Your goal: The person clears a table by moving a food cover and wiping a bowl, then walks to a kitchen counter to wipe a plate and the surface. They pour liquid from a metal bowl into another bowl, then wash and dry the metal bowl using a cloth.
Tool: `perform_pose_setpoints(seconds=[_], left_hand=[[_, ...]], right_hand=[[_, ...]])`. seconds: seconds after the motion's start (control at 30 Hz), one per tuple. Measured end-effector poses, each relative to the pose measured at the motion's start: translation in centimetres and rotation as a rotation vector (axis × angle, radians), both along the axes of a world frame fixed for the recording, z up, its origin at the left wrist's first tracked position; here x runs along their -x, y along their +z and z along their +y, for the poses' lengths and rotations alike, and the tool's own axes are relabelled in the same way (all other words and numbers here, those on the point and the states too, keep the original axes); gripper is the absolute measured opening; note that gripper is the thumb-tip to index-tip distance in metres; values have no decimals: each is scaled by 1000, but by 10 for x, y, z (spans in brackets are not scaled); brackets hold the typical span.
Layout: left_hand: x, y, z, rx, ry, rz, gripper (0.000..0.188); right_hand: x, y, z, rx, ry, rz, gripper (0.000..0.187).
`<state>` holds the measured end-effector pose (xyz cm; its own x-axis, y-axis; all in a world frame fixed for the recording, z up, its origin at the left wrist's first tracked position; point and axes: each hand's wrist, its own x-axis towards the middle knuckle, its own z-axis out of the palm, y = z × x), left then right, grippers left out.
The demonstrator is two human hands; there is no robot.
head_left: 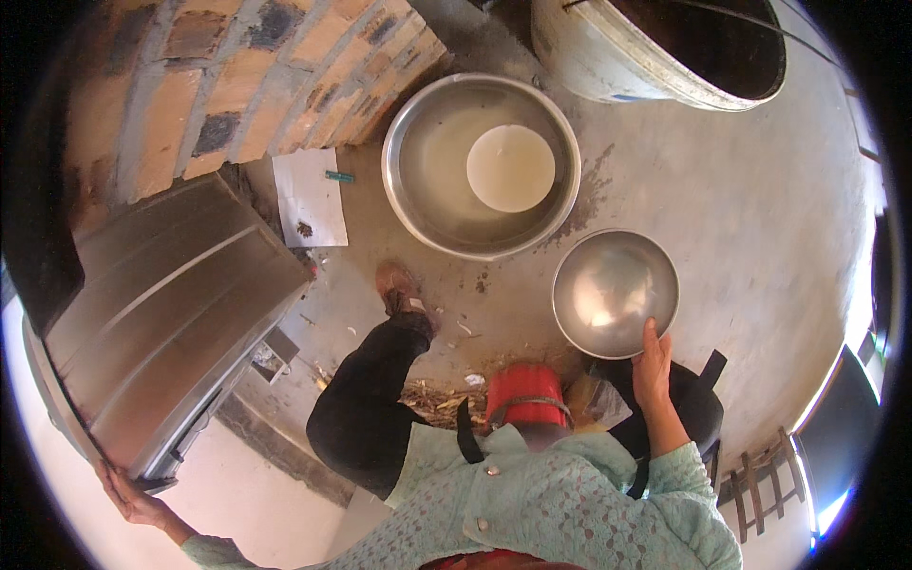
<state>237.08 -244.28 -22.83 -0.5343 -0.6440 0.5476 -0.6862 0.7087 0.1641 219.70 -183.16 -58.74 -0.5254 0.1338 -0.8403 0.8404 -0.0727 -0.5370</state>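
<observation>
My right hand (652, 373) grips the near rim of a shiny round metal bowl (608, 285), thumb over the edge. The bowl's inside faces up and nothing shows in it. Far to the left, my left hand (130, 498) is stretched out against the near corner of a large dark metal cabinet-like unit (161, 313), its fingers extended along the edge. Ahead on the floor stands a wide metal basin (391, 180) with cloudy water. A round white dish-like thing (511, 168) sits in that water, toward the right side.
A big pale bucket (608, 57) stands at the far right, beyond the basin. A brick wall (256, 85) rises at the far left. White paper (313, 204) with a small green item lies near it. A red bucket (528, 391) and dry sticks (442, 404) are near my legs.
</observation>
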Motion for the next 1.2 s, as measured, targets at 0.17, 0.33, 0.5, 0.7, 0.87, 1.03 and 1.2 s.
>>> perform_pose_setpoints(seconds=[0.17, 0.33, 0.5, 0.7, 0.87, 1.03, 1.2], left_hand=[[-4, -2, 10, 33, 20, -85, 32], [-3, -10, -4, 2, -120, -72, 31], [-2, -13, -6, 152, -74, -108, 30], [1, -8, 1, 387, -67, -111, 30], [12, -17, 11, 451, -30, -122, 29], [4, -11, 18, 450, -13, -81, 28], [15, -12, 20, 357, -18, -61, 26]], right_hand=[[0, -3, -5, 24, -26, 89, 44], [-2, -9, -8, 166, -79, 168, 43], [-16, 3, -27, 354, -48, 294, 48], [-10, 29, -59, 544, -67, 336, 43], [-15, 47, -68, 598, -28, 410, 43], [-22, 43, -81, 651, -12, 395, 43], [-34, 53, -78, 723, 9, 426, 43]])
